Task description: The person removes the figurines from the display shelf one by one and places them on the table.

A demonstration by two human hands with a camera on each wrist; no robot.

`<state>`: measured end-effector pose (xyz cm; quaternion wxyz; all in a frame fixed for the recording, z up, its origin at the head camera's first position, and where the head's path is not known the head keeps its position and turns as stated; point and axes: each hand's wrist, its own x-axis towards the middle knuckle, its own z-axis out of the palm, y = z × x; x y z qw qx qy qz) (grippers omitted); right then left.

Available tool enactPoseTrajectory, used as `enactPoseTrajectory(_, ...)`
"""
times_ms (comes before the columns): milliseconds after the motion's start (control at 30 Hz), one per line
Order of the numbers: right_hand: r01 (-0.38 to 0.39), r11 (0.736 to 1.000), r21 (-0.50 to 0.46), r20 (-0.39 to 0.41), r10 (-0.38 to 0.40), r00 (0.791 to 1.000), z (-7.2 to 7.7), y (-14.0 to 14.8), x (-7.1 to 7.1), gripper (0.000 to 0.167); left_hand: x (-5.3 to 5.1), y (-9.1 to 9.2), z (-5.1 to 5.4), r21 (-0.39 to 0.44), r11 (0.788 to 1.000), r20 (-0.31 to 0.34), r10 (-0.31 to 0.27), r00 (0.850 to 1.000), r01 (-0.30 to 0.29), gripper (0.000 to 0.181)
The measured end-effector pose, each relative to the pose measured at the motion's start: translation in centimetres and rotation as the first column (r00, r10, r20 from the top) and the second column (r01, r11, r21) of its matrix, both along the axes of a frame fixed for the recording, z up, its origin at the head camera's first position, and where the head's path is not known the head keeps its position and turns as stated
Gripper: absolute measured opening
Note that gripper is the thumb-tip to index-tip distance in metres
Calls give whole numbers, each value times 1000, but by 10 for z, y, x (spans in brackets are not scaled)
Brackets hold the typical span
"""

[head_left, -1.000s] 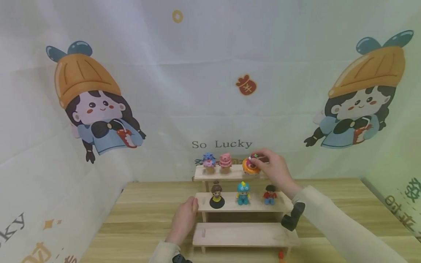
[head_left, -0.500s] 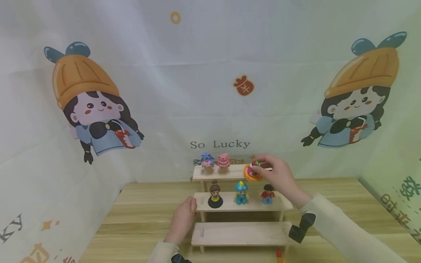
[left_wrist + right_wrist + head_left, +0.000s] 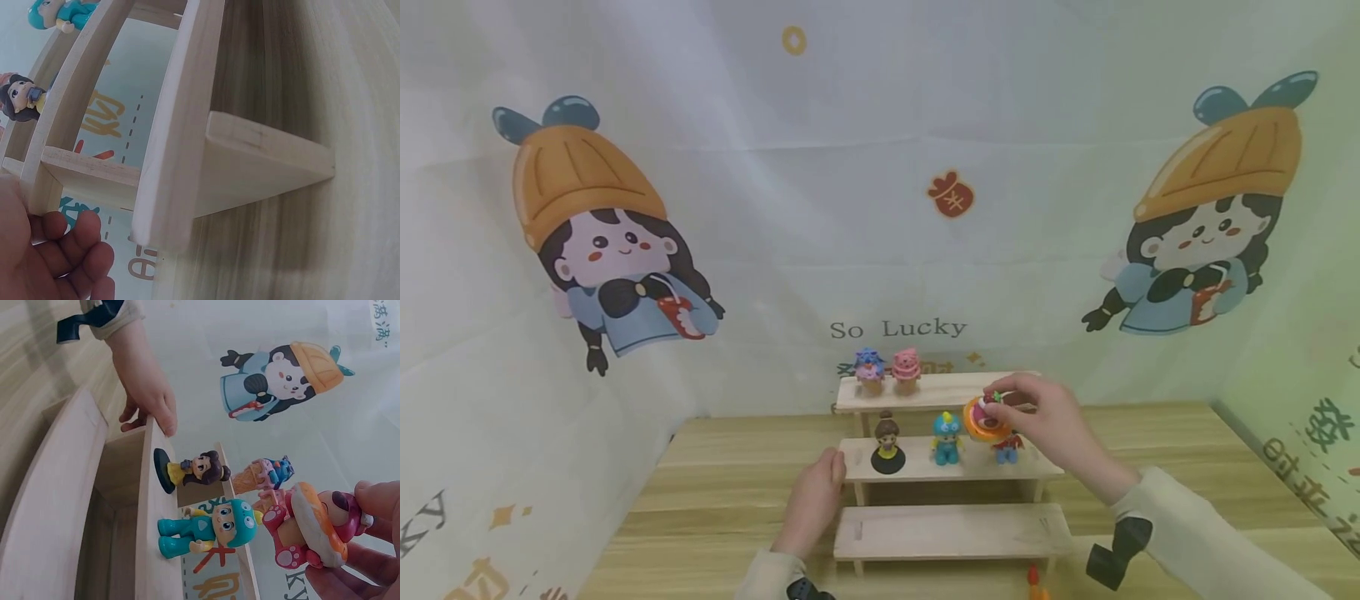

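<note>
My right hand (image 3: 1052, 421) pinches a pink bear figurine (image 3: 322, 515) with an orange-and-white ring round its body and a berry-like top. The figurine is in the air in front of the shelf's middle tier, partly covering a figure in red (image 3: 1006, 450). My left hand (image 3: 812, 500) grips the left end of the stepped wooden shelf (image 3: 951, 533) at the middle tier, thumb on top and fingers curled below. On that tier also stand a doll in yellow on a black base (image 3: 888, 450) and a teal-suited figure (image 3: 947, 442).
Two ice-cream-cone figurines, one blue (image 3: 870, 371) and one pink (image 3: 907, 371), stand at the left of the top tier. A small red-and-orange object (image 3: 1036, 583) lies by the shelf's front right. A printed cloth (image 3: 760, 208) hangs behind the wood-grain table (image 3: 700, 492).
My right hand has lifted the bear figurine off the top tier and brought it forward, down and slightly right. The left hand keeps its grip on the shelf end.
</note>
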<state>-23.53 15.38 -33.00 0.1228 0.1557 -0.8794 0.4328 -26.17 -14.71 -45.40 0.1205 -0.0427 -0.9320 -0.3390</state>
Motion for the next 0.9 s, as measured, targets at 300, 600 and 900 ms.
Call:
enactPoseTrajectory(300, -27, 999, 36, -9, 27, 1000, -8, -4, 16, 16, 1, -1, 1, -2, 1000, 0, 16, 1000, -16, 26)
enactPoseTrajectory(600, -103, 994, -31, 30, 104, 994, -22, -5, 29, 16, 0, 2, 2, 12, 1000, 30, 5, 1000, -6, 26)
enactPoseTrajectory(900, -137, 988, -71, 93, 143, 985, -35, -5, 41, 16, -1, 1, 1, 11, 1000, 43, 4, 999, -4, 27)
